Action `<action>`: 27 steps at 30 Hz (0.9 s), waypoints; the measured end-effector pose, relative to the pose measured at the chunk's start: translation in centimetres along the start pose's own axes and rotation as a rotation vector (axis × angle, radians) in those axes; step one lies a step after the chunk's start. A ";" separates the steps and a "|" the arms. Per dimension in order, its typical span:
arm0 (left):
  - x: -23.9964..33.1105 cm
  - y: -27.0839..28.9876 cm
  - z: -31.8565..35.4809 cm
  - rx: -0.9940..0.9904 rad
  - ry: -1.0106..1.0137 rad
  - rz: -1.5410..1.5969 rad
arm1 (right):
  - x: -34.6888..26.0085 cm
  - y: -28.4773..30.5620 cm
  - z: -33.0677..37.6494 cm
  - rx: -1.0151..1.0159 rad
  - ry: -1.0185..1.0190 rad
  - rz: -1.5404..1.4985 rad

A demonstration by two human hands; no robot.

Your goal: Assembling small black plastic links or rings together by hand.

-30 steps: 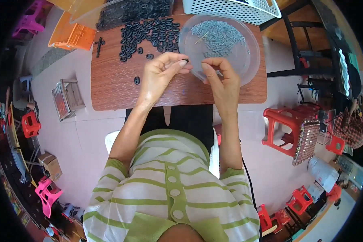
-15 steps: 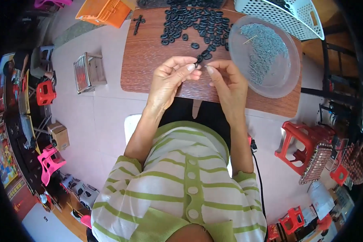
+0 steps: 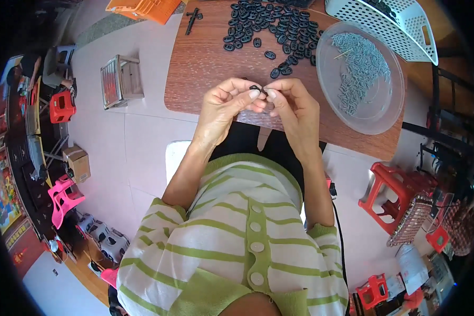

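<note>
Above the table's near edge, the thumb and fingers of my left hand (image 3: 224, 108) pinch a small black oval piece (image 3: 255, 88). My right hand (image 3: 298, 109) is closed in a pinch against the right end of that piece. Whatever lies between its fingertips is too small to make out. Beyond my hands, similar black oval pieces (image 3: 295, 31) with two holes each are spread over the brown table (image 3: 200, 68), a few close to my fingers. To the right stands a clear round basin (image 3: 376, 117) holding a heap of small grey screw-like pieces (image 3: 363, 66).
A white perforated basket (image 3: 405, 45) with black pieces stands at the far right. Near the table's far left corner lies a dark cross-shaped tool (image 3: 193, 21). An orange crate (image 3: 166, 10), a small stool (image 3: 122, 81) and red plastic stools (image 3: 387, 192) surround the table.
My right fingertips have closed in on the black piece, where a small gap showed before. The view has shifted slightly, so the table sits higher and further right.
</note>
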State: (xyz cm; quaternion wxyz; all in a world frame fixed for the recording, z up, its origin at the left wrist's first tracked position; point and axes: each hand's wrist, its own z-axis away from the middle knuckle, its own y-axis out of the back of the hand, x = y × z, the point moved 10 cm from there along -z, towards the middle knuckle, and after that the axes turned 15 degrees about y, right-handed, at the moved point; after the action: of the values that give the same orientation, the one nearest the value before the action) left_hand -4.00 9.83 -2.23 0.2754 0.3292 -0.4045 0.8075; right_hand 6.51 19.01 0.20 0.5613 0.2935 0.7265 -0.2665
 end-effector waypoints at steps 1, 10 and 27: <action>-0.2 0.0 0.2 0.018 0.016 -0.023 | -0.2 -0.2 0.0 -0.030 0.033 0.016; -0.4 0.0 0.5 0.032 0.027 -0.087 | -0.3 -0.4 0.2 -0.039 -0.003 0.026; -1.0 0.0 1.3 0.126 -0.055 -0.264 | 0.1 -1.0 1.7 -0.046 0.094 0.208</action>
State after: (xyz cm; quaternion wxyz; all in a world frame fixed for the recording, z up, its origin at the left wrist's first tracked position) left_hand -2.96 8.53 -2.43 0.3468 0.4180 -0.3137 0.7789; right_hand 6.86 17.13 -0.24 0.5579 0.3664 0.7236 -0.1759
